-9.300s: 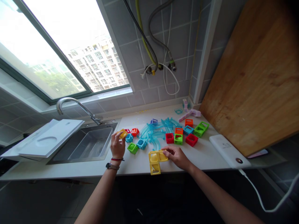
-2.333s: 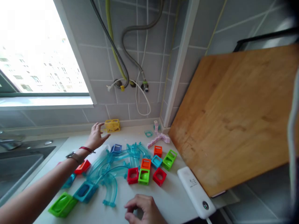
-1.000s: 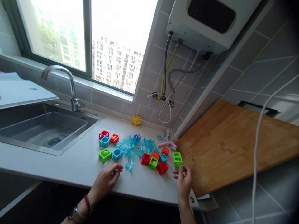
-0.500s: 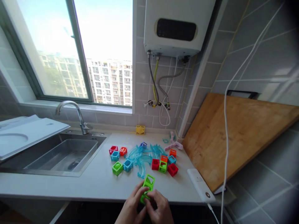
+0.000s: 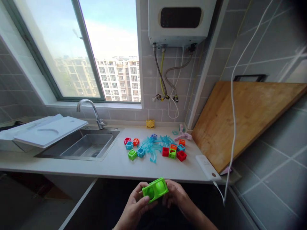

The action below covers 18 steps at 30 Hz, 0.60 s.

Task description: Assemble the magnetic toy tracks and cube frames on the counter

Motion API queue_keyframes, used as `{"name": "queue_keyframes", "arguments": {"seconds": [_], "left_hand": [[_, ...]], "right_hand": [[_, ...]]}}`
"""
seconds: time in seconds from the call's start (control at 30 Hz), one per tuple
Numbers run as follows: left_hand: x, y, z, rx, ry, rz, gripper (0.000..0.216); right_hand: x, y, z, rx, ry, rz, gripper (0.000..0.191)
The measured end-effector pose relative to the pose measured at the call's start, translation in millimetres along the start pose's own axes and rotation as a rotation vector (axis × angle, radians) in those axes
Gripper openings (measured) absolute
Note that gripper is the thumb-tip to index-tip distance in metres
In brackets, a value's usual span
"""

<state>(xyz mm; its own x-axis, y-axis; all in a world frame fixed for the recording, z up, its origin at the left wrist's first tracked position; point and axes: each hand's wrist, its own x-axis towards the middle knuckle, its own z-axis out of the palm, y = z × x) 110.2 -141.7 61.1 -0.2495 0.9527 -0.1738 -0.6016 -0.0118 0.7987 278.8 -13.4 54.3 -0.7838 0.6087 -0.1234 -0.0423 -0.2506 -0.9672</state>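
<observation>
A bright green toy block (image 5: 151, 193), made of two joined cube frames with rounded hollows, is held tilted just in front of the counter's edge. My left hand (image 5: 136, 202) closes around its left end, thumb on the near face. Curled fingers of my right hand (image 5: 177, 195) are at its right end, partly hidden behind it. Beyond, on the counter, lie translucent blue track pieces (image 5: 153, 147). Left of them sit a green cube (image 5: 132, 155) and a blue cube (image 5: 141, 152). Red cubes (image 5: 181, 156) and another green cube (image 5: 172, 153) stand to the right.
A sink (image 5: 105, 154) with a faucet (image 5: 92, 108) and white foam sheets (image 5: 51, 129) are on the left. A yellow block (image 5: 150, 124) stands by the wall. On the right are a leaning cutting board (image 5: 240, 121), a white power strip (image 5: 208, 167) and a hanging cable (image 5: 233, 127).
Both hands have brought the green block from above the counter back over its front edge. It has turned from upright to lying sideways. The camera view has shifted too.
</observation>
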Motion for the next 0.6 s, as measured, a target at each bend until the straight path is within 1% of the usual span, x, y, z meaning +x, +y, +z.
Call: {"name": "queue_keyframes", "arguments": {"seconds": [0.03, 0.1, 0.17, 0.3, 0.4, 0.5, 0.6], "left_hand": [[-2, 1, 4, -0.004, 0.012, 0.003, 0.039], [-4, 2, 11, 0.003, 0.029, 0.016, 0.038], [-7, 4, 17, 0.017, 0.042, 0.015, 0.038], [-6, 8, 23, 0.05, 0.078, -0.016, 0.038], [0, 9, 23, 0.084, 0.142, -0.003, 0.04], [6, 7, 21, 0.146, 0.204, 0.035, 0.042], [10, 6, 17, 0.217, 0.196, 0.057, 0.048]], "right_hand": [[-1, -1, 2, 0.081, -0.023, 0.024, 0.053], [-3, -5, 7, 0.168, -0.013, 0.026, 0.05], [-6, -8, 8, 0.199, 0.005, 0.023, 0.046], [-7, -10, 3, 0.225, -0.005, 0.046, 0.038], [-8, -11, -1, 0.245, 0.028, 0.019, 0.034], [-10, -15, -5, 0.271, 0.076, -0.027, 0.038], [-11, -18, -7, 0.403, 0.095, -0.002, 0.051]]}}
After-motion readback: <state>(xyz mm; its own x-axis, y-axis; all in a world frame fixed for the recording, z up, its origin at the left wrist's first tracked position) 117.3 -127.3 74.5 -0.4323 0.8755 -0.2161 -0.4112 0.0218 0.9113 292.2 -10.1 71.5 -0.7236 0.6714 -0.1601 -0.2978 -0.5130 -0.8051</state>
